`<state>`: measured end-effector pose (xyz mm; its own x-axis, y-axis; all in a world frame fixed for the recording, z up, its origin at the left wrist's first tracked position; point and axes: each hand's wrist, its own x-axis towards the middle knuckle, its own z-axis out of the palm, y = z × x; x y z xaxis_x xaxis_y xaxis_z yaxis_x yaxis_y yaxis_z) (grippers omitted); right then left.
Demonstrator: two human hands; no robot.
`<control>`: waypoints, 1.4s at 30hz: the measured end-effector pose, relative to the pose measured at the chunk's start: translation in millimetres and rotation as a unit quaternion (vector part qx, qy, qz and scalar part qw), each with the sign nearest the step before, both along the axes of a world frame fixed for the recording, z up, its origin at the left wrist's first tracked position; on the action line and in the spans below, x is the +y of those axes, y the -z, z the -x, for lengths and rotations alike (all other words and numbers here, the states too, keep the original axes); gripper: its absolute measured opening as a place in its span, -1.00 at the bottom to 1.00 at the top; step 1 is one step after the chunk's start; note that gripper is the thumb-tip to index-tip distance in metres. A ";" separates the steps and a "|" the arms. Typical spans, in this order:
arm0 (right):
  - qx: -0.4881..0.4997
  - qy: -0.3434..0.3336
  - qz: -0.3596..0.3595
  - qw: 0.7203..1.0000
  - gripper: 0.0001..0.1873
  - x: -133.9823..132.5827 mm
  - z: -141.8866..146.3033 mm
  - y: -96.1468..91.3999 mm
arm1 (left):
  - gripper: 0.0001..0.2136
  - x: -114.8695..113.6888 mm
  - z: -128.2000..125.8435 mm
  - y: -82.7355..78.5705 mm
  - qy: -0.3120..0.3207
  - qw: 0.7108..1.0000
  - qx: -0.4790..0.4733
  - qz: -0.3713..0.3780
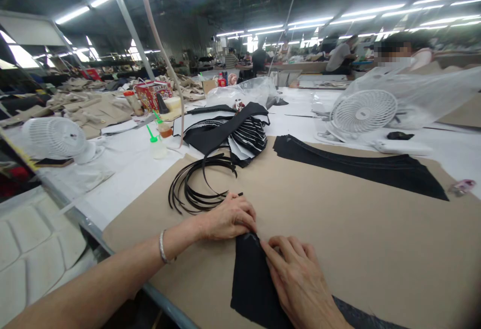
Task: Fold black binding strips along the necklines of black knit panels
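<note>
A black fabric piece (250,279) lies on the tan sheet in front of me, its narrow end pointing away. My left hand (233,216) is closed at that narrow end, fingertips bent down onto it. What lies under its palm is hidden. Along the right edge of the same piece, my right hand (296,274) has its thumb and forefinger together at the border, the other fingers curled. More dark fabric (361,314) emerges from beneath my right wrist. Just beyond my left hand, thin black strips (188,188) lie in loose loops.
The tan sheet (338,208) covers much of the white table. Farther back sit a fanned stack of black pieces (233,133), a long curved black piece (356,166), a white fan (363,113), another fan (56,138), and green-tipped bottles (153,138). Several people work in the background.
</note>
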<state>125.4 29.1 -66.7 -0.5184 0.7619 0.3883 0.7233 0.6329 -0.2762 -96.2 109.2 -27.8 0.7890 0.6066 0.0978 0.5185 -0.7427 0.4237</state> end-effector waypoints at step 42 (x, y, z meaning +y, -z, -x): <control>-0.024 0.018 -0.009 1.000 -0.59 -3.6 0.2 1.9 | -0.79 -4.1 -9.9 -4.5 -0.003 1.000 0.017 0.014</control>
